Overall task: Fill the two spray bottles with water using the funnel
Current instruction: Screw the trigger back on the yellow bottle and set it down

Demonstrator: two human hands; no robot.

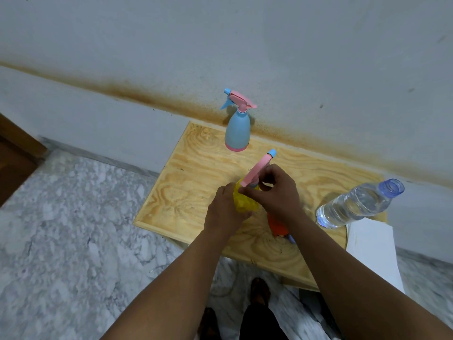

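Nearest the camera, two bare forearms reached forward over a grey marbled floor [73,229] toward a pale wooden worktop [191,182] set against a stained wall [220,45]. A white sheet of paper [372,251] hung over the worktop's near right corner. Just beyond the right wrist, a bit of orange plastic [275,225], probably the funnel, lay on the wood, mostly hidden by the arm. The left hand [224,212] was wrapped around the body of the yellow spray bottle [244,201], which stood near the middle of the worktop. The right hand [275,192] was closed on that bottle's neck, its fingers pinching the collar beneath the pink spray head [256,171], which slanted up and away to a blue nozzle tip [272,152]. Whether the head was screwed tight or loose could not be told. To the right, well apart from the hands, a clear water bottle [355,206] stood uncapped and held water. Farthest off, at the worktop's back edge by the wall, the blue spray bottle [237,130] stood upright with its pink and blue spray head in place, untouched.
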